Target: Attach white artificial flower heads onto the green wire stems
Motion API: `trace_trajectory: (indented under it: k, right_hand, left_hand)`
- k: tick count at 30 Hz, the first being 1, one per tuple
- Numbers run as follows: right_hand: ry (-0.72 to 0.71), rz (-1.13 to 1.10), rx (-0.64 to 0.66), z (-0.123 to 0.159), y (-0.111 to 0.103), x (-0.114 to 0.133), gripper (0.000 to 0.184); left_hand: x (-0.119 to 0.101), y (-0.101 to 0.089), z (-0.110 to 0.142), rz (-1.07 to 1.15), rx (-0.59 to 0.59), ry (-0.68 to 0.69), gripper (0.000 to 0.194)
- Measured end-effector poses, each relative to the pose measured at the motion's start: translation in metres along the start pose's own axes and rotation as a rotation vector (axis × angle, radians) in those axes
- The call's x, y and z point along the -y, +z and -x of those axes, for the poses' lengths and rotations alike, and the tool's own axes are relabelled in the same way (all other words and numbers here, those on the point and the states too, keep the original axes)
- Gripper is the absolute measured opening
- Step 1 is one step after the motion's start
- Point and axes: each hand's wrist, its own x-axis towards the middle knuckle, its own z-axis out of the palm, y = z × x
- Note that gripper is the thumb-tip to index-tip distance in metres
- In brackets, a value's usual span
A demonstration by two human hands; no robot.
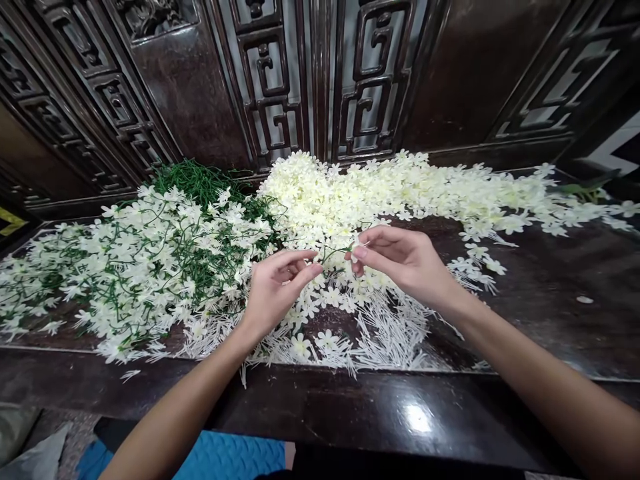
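Observation:
A thin green artificial flower stem [331, 253] stretches between my two hands, above the pile. My left hand [280, 277] pinches its left end between thumb and fingertips. At the other end my right hand [395, 257] is closed in a pinch on a small white flower, mostly covered by the fingers. Below and behind the hands lie loose white-yellow artificial flower heads [320, 200]. To the left is a heap of white flowers on green stems [165, 247]. Thin white plastic stamen-like sticks [393, 337] lie in front of my right hand.
Bare green stems [193, 183] are bunched at the back left. Flower heads [460, 190] run along the back to the right. All lie on a dark glossy wooden bench [560, 287] against a carved wooden backrest [320, 80]. A blue textured object [235, 453] is below the front edge.

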Motion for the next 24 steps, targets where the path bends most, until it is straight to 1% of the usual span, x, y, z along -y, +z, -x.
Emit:
trace_trajectory:
  k: [2, 3, 5, 7, 9, 10, 11, 12, 13, 14, 16, 19, 21, 24]
  right_hand:
    - [-0.007, -0.01, 0.014, -0.001, -0.001, 0.001, 0.012]
    - [-0.021, -0.008, 0.01, -0.002, -0.001, 0.002, 0.014]
    - [-0.066, 0.023, -0.037, -0.004, -0.003, 0.002, 0.017]
    - [-0.077, 0.122, -0.127, -0.006, -0.007, 0.0, 0.018]
    - [-0.024, 0.299, -0.173, -0.007, -0.01, -0.005, 0.02]
    - [0.008, 0.407, -0.155, -0.007, -0.011, -0.009, 0.02]
    - [0.025, 0.506, -0.097, -0.006, -0.011, -0.014, 0.02]
    - [0.02, 0.603, -0.026, -0.005, -0.012, -0.019, 0.019]
    - [0.004, 0.705, 0.038, -0.003, -0.011, -0.024, 0.019]
    - [0.003, 0.796, 0.071, -0.002, -0.011, -0.029, 0.019]
    - [-0.008, 0.905, 0.118, 0.001, -0.009, -0.036, 0.02]
    - [-0.041, 0.94, 0.133, 0.002, -0.009, -0.039, 0.019]
    - [-0.078, 0.938, 0.074, 0.0, -0.01, -0.037, 0.017]
    - [-0.179, 0.893, -0.065, -0.003, -0.011, -0.034, 0.017]
  left_hand:
    - [0.0, -0.001, 0.0, -0.022, 0.006, 0.022, 0.007]
    - [0.0, -0.002, 0.0, -0.015, -0.007, 0.03, 0.008]
    - [-0.001, -0.006, -0.002, 0.029, -0.087, 0.041, 0.013]
    - [-0.002, -0.013, -0.004, 0.084, -0.242, 0.056, 0.015]
    - [-0.001, -0.021, -0.009, 0.138, -0.439, 0.106, 0.013]
    - [0.0, -0.026, -0.011, 0.171, -0.525, 0.149, 0.011]
    - [0.002, -0.03, -0.014, 0.195, -0.584, 0.17, 0.007]
    - [0.005, -0.034, -0.017, 0.217, -0.657, 0.18, 0.004]
    - [0.009, -0.038, -0.019, 0.234, -0.744, 0.176, 0.006]
    - [0.013, -0.041, -0.021, 0.235, -0.806, 0.161, 0.008]
    - [0.021, -0.046, -0.023, 0.18, -0.827, 0.133, 0.013]
    - [0.031, -0.053, -0.024, 0.075, -0.818, 0.149, 0.026]
    - [0.033, -0.055, -0.024, 0.015, -0.831, 0.179, 0.031]
    - [0.027, -0.052, -0.025, -0.077, -0.921, 0.284, 0.029]
